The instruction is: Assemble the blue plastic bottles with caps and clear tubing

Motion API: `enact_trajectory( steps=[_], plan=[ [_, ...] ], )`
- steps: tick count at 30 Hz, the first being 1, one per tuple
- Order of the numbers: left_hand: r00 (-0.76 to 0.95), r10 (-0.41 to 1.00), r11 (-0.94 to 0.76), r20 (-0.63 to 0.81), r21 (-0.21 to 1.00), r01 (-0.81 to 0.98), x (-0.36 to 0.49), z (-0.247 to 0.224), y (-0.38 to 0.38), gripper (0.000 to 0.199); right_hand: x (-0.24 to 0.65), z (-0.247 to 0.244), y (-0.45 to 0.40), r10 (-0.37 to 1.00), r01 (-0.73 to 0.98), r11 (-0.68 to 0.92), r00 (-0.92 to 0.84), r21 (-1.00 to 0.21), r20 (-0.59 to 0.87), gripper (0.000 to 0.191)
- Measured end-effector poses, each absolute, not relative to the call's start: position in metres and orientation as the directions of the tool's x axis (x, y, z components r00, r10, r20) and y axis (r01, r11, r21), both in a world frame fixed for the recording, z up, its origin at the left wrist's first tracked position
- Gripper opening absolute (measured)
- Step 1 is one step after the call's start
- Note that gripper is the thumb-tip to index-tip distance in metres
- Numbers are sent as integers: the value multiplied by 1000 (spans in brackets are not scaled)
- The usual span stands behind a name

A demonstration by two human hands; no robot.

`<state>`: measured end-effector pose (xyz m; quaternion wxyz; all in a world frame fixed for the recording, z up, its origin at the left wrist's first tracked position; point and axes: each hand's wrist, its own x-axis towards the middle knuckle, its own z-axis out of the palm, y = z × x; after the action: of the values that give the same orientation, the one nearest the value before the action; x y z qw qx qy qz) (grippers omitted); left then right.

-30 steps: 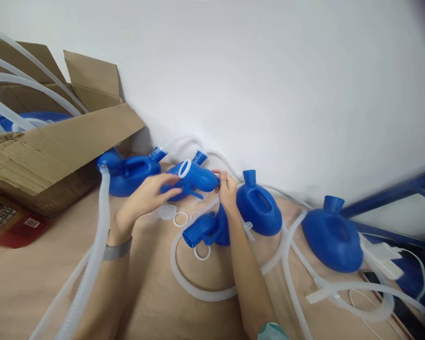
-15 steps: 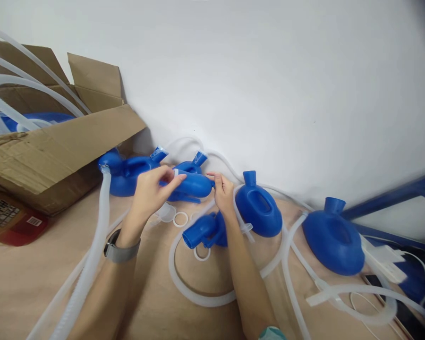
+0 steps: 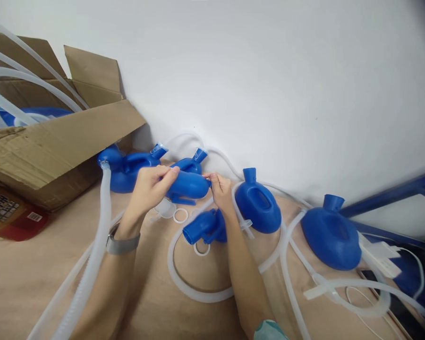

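Observation:
Between my hands is a blue rounded plastic piece (image 3: 191, 184), lying sideways above the table. My left hand (image 3: 155, 186) is closed round its left end, thumb on top. At its narrow right tip, the fingers of my right hand (image 3: 219, 189) are pinched together. Below it lie a second blue fitting (image 3: 200, 226) with an open round mouth, a white ring (image 3: 180, 216), another white ring (image 3: 201, 248) and a translucent cap (image 3: 165, 208). A blue bottle (image 3: 258, 205) stands just right of my right hand.
An open cardboard box (image 3: 67, 141) with tubes stands left, a red-labelled container (image 3: 16, 217) beside it. Another blue bottle (image 3: 331, 236), a power strip (image 3: 380, 255) and a phone (image 3: 400, 302) are right. A clear hose (image 3: 101, 226) crosses the left; coiled tubes lie around.
My left hand has shifted its grip, with the thumb now closer over the blue piece, and the white edge at its left end is no longer visible. The view has moved slightly.

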<state>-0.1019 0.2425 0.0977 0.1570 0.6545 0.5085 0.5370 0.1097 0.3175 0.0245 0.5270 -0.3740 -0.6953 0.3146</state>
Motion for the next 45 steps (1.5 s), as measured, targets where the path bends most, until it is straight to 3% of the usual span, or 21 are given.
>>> enact_trajectory(
  steps=[4,6,9,12,14,17,20,21,23,25,27,31,37,45],
  plan=[
    [-223,849,-446,480,876,185,-114,101,240,58,119,18,326,872,143,488,-41,-861,487,61],
    [-239,851,-446,468,884,142,-120,106,235,59,125,14,331,873,147,466,86,-873,480,66],
    [-32,952,-268,304,879,395,-126,109,231,53,128,15,335,866,141,446,180,-884,466,69],
    [219,976,-157,15,747,646,-123,104,235,52,124,19,335,907,90,389,138,-917,399,71],
    [222,975,-141,-33,681,719,-118,97,240,49,121,22,335,931,73,351,77,-933,356,71],
    [80,990,-141,117,752,644,-109,93,243,50,118,24,330,952,37,306,12,-951,306,75],
    [-41,969,-197,243,865,461,-101,96,241,94,114,29,318,954,9,287,-88,-958,285,77],
    [-54,961,-225,272,878,422,-99,98,239,97,112,31,313,946,10,299,-131,-954,295,77],
    [-84,934,-288,348,869,403,-96,103,236,79,107,38,304,922,20,352,-182,-936,343,76],
    [-166,885,-328,434,837,439,-94,107,233,53,101,44,298,903,23,412,-148,-911,404,73],
    [-270,829,-327,490,817,475,-95,110,232,40,97,48,298,890,11,447,-100,-894,444,67],
    [-353,784,-322,511,821,472,-101,112,230,36,95,47,304,875,-57,464,-124,-884,467,54],
    [-332,797,-311,504,814,490,-98,115,226,39,93,52,299,878,-100,469,-57,-877,476,45],
    [-396,772,-287,498,828,481,-85,117,224,38,91,57,294,804,91,582,85,-808,589,35]
  ],
)
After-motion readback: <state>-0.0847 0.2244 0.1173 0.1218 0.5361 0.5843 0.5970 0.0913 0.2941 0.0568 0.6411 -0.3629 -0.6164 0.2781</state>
